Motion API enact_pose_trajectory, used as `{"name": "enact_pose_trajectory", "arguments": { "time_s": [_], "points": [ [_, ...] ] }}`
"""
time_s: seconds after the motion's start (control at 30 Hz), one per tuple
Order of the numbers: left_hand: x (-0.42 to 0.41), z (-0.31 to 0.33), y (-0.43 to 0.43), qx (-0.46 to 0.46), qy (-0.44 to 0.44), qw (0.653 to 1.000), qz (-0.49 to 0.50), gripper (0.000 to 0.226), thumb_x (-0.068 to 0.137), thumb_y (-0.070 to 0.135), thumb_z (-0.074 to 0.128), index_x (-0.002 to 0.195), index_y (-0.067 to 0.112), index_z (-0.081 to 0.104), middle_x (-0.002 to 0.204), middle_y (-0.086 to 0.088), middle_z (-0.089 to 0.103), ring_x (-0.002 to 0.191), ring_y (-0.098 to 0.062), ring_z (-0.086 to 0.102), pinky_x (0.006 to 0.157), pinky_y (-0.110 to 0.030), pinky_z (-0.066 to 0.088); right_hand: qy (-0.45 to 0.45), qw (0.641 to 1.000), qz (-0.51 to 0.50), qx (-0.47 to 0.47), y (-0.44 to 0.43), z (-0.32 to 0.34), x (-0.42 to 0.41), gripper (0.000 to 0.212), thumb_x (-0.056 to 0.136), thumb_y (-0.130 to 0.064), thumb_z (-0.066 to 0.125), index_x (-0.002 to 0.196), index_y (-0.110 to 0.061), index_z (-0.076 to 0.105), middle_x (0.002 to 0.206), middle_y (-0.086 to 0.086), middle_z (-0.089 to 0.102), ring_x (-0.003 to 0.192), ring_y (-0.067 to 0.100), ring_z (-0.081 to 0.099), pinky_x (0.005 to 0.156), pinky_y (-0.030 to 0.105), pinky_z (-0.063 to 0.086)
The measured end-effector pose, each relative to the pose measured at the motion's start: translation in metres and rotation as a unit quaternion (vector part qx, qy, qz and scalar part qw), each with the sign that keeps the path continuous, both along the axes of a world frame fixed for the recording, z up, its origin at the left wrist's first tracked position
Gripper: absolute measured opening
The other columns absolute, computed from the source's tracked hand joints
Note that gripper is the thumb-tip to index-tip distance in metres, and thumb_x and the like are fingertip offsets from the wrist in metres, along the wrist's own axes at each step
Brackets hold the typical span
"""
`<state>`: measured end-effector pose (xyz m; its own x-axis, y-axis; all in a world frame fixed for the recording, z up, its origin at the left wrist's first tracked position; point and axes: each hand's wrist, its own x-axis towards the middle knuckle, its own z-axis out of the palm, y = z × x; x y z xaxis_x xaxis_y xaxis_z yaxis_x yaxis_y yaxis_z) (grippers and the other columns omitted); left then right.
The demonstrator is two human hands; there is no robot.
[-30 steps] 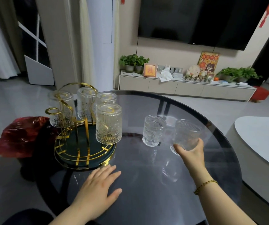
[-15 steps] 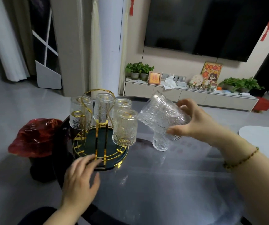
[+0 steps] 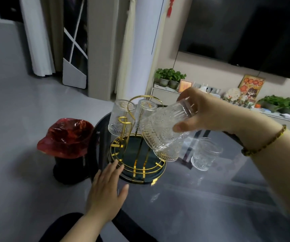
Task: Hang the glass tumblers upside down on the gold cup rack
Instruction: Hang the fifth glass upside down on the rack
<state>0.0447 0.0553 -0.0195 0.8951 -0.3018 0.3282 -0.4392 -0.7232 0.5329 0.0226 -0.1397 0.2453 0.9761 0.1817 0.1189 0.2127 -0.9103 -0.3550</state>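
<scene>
Right hand (image 3: 209, 114): it's gripping an embossed glass tumbler (image 3: 163, 133) around its base end, thumb underneath and fingers (image 3: 187, 99) over the top. The glass is tilting mouth-down toward the rack, so it's partway flipped, not fully inverted.

Left hand (image 3: 105, 191): it's lying flat and open on the dark glass table (image 3: 210, 206), holding nothing, with its fingertips (image 3: 115, 165) right at the rim of the rack's round base.

Gold cup rack (image 3: 137, 159): it's sitting near the table's left edge. Two tumblers are hanging upside down at the back, one on the left (image 3: 118, 117) and one behind the loop handle (image 3: 146, 110). More may be hiding behind the held glass, can't tell.

Free peg (image 3: 123, 119): looks like a bare gold hook sticking up on the left front side. My guess is that's the target.

Still waiting: one tumbler (image 3: 205, 154) is standing upright on the table, to the right of the rack.

How I'd do it: finish turning the glass until the mouth is facing straight down, line the mouth up over the peg tip, then lower it slowly so the rim isn't clinking against its hanging neighbours.

Tip: pressing that left hand on the base should stop the rack from sliding or tipping.

Also nearby: a bin with a red liner (image 3: 67, 135) is sitting on the floor just beside the table.
</scene>
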Motion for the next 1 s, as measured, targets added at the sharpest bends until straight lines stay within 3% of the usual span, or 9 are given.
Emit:
{"name": "enact_pose_trajectory", "arguments": {
  "time_s": [0.07, 0.23, 0.3, 0.4, 0.57, 0.8, 1.0],
  "points": [
    [0.001, -0.002, 0.0, 0.001, -0.004, 1.0, 0.001, 0.056, 0.089, 0.042, 0.036, 0.139, 0.026, 0.015, 0.151, 0.008, 0.001, 0.127, 0.002, -0.011, 0.107, -0.028, -0.011, -0.022, 0.997, -0.002, -0.073, 0.01, 0.003, 0.009, 0.079, 0.039, -0.055, 0.068, 0.107, -0.027, 0.039, 0.083, -0.016, 0.04, 0.071, 0.0, 0.043, 0.06, 0.013, 0.037],
    [0.003, -0.005, 0.0, 0.001, -0.018, 1.0, 0.014, 0.063, 0.078, 0.049, 0.027, 0.138, 0.027, 0.019, 0.15, 0.01, 0.007, 0.127, 0.002, -0.008, 0.107, -0.029, -0.011, 0.006, 0.992, -0.007, -0.129, 0.024, 0.002, 0.027, 0.077, 0.047, -0.046, 0.074, 0.114, -0.029, 0.039, 0.091, -0.011, 0.043, 0.066, -0.004, 0.039, 0.054, 0.012, 0.033],
    [0.003, -0.005, -0.001, -0.011, -0.02, 1.0, 0.014, 0.064, 0.077, 0.048, 0.03, 0.137, 0.026, 0.023, 0.15, 0.008, 0.011, 0.127, 0.001, -0.005, 0.107, -0.03, -0.009, 0.042, 0.99, 0.009, -0.132, 0.03, -0.003, 0.034, 0.077, 0.053, -0.039, 0.075, 0.119, -0.026, 0.037, 0.102, -0.004, 0.049, 0.072, 0.006, 0.048, 0.062, 0.017, 0.041],
    [0.002, -0.004, -0.001, -0.018, -0.018, 1.0, 0.014, 0.064, 0.076, 0.046, 0.031, 0.136, 0.025, 0.025, 0.15, 0.009, 0.011, 0.127, 0.002, -0.004, 0.107, -0.03, -0.01, 0.062, 0.989, 0.02, -0.135, 0.037, -0.016, 0.043, 0.078, 0.058, -0.033, 0.076, 0.124, -0.021, 0.035, 0.121, 0.005, 0.052, 0.092, 0.014, 0.044, 0.078, 0.024, 0.038],
    [0.002, -0.003, -0.002, -0.012, -0.014, 1.0, 0.018, 0.065, 0.076, 0.047, 0.028, 0.137, 0.026, 0.022, 0.15, 0.01, 0.009, 0.126, 0.004, -0.005, 0.107, -0.03, -0.011, 0.095, 0.985, 0.04, -0.139, 0.047, -0.04, 0.051, 0.079, 0.061, -0.029, 0.074, 0.128, -0.019, 0.033, 0.129, 0.008, 0.049, 0.111, 0.023, 0.047, 0.095, 0.032, 0.039],
    [0.002, -0.003, -0.002, -0.031, -0.021, 0.999, 0.022, 0.065, 0.074, 0.044, 0.035, 0.135, 0.022, 0.03, 0.149, 0.006, 0.019, 0.126, 0.002, 0.003, 0.108, -0.032, -0.006, 0.111, 0.983, 0.045, -0.137, 0.052, -0.055, 0.052, 0.081, 0.063, -0.028, 0.074, 0.13, -0.018, 0.031, 0.131, 0.009, 0.048, 0.116, 0.027, 0.046, 0.101, 0.037, 0.04],
    [0.002, -0.002, -0.002, -0.03, -0.016, 0.999, 0.02, 0.066, 0.074, 0.045, 0.033, 0.136, 0.024, 0.026, 0.15, 0.008, 0.014, 0.126, 0.004, 0.0, 0.108, -0.03, -0.009, 0.129, 0.981, 0.051, -0.137, 0.049, -0.056, 0.051, 0.082, 0.065, -0.029, 0.071, 0.133, -0.018, 0.027, 0.139, 0.007, 0.04, 0.123, 0.026, 0.04, 0.106, 0.038, 0.034]
  ]
}}
